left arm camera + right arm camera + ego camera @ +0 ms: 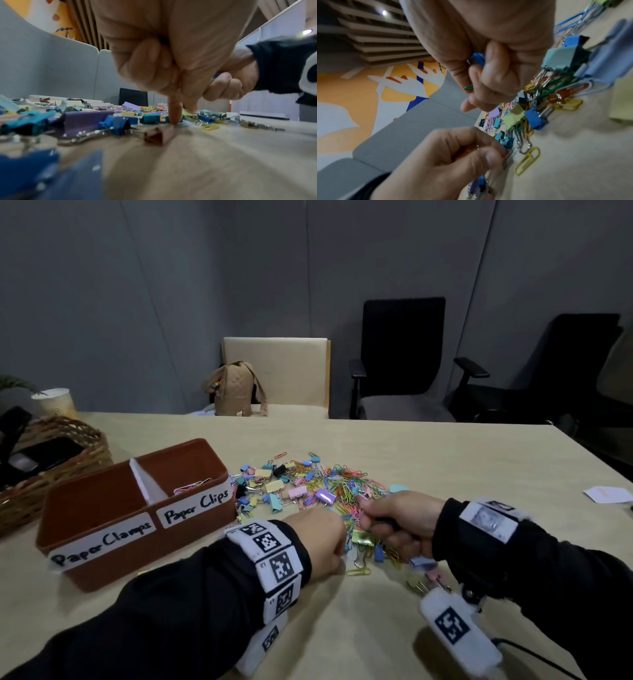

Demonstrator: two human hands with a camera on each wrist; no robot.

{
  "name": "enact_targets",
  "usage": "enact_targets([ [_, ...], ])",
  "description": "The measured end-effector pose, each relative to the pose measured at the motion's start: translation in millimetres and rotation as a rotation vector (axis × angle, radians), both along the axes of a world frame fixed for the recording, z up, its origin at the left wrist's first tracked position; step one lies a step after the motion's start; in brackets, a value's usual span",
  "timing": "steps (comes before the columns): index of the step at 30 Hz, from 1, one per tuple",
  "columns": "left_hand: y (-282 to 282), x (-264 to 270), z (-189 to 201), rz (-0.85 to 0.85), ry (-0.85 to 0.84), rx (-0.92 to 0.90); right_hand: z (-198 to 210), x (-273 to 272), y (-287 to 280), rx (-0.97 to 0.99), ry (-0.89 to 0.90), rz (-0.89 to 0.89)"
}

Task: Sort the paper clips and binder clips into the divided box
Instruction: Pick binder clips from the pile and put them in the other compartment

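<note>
The sorting has barely begun. In the head view, the brown divided box (137,508) sits at centre left of the frame, labelled "Paper Clamps" on the nearer compartment and "Paper Clips" on the farther one. Only a few pink paper clips (191,486) show in the farther compartment; what can be seen of the nearer one looks bare, though its floor is mostly hidden by the front wall.

Nearly everything is left to do. The mixed pile (308,487) of coloured paper clips and binder clips spreads over the table (445,467) at centre frame, just right of the box, with more scattered toward the lower centre between the wrists.

The right hand (488,60), at the top of the right wrist view, is clenched around several gathered paper clips; blue and green wire ends stick out of the fist. The left hand (450,159), at the lower left of that view, has its fingers curled and pinches a metal wire, seemingly a binder clip's handle, though blur leaves that uncertain. Both hands work at the near edge of the pile, well apart from the box.
</note>
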State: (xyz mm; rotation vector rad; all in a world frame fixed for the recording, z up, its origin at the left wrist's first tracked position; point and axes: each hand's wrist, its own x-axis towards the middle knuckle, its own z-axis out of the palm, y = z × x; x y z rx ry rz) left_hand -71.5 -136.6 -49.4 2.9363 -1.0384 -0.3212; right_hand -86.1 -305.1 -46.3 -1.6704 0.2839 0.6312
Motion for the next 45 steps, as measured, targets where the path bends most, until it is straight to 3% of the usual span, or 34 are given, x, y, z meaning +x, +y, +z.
enact_targets([
  [4,-2.6,4.5,2.4,-0.003,0.019,0.008,1.4,-11.2,9.7,-0.561,-0.293,0.281],
  [9,-5.4,6.4,1.1,-0.034,0.100,0.089,0.7,-15.3,32.7,-0.953,-0.448,0.535],
  [15,0.4,5.8,-6.1,-0.012,0.136,0.086,-2.1,-8.9,44.7,-1.187,-0.444,0.710],
  [18,15.1,12.3,6.6,0.079,0.154,-0.020,2.3,-12.7,52.4,-1.271,-0.398,0.767],
  [22,55.8,33.8,41.6,0.238,0.129,-0.159,10.6,-17.6,60.6,-1.239,-0.274,0.847],
  [27,117.4,65.5,74.1,0.420,-0.027,-0.259,21.0,-24.3,69.7,-1.217,-0.276,0.977],
  [29,135.3,75.1,80.2,0.513,-0.105,-0.261,24.6,-23.7,74.5,-1.217,-0.325,0.921],
  [32,147.6,82.9,82.3,0.650,-0.153,-0.216,34.9,-9.5,78.6,-1.167,-0.436,0.685],
  [34,147.6,83.0,80.5,0.698,-0.120,-0.173,46.1,6.2,84.2,-0.991,-0.478,0.530],
  [36,147.2,83.6,79.0,0.714,-0.080,-0.161,57.6,23.5,95.2,-0.672,-0.473,0.348],
  [40,151.9,85.3,79.5,0.727,-0.035,-0.208,66.9,57.5,120.4,-0.062,-0.271,0.042],
  [42,154.9,82.7,79.4,0.693,-0.097,-0.204,71.1,71.5,135.4,0.088,-0.222,-0.008],
  [45,160.3,66.9,79.9,0.619,-0.197,-0.227,73.4,83.7,161.1,0.095,-0.200,0.047],
])
